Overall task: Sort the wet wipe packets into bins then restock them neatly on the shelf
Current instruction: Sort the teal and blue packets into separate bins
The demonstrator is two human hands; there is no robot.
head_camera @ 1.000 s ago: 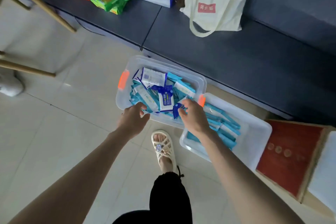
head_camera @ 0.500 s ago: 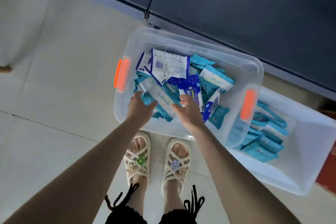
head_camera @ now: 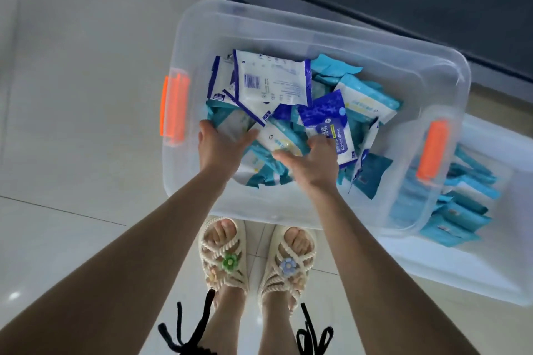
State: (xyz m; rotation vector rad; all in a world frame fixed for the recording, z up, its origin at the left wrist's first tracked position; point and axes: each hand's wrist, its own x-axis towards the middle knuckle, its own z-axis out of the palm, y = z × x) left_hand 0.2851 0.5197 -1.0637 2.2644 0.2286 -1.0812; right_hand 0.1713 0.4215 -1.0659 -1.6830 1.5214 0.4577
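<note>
Teal-and-white packet (head_camera: pixel 277 137) betw. both hands: L hand (head_camera: pixel 220 147) dug into pile, fingertips buried, grip unclear; R hand (head_camera: pixel 311 164) spread loose over packets, nothing pinched. Mixed wet wipe packets (head_camera: pixel 274 83) heaped in clear bin (head_camera: pixel 259 17) w/ orange latches (head_camera: pixel 173 112), on tile floor (head_camera: pixel 72 95); second bin (head_camera: pixel 490 282) at its R end, teal packs (head_camera: pixel 461 219) only. Sorting step, prob. well short of done, shelf restock not begun. Next: single out one type, firm pinch, lift clear w/o dragging neighbours.

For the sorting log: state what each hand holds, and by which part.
Cannot tell: left hand and right hand are buried among packets in the bin, fingertips hidden.
</note>
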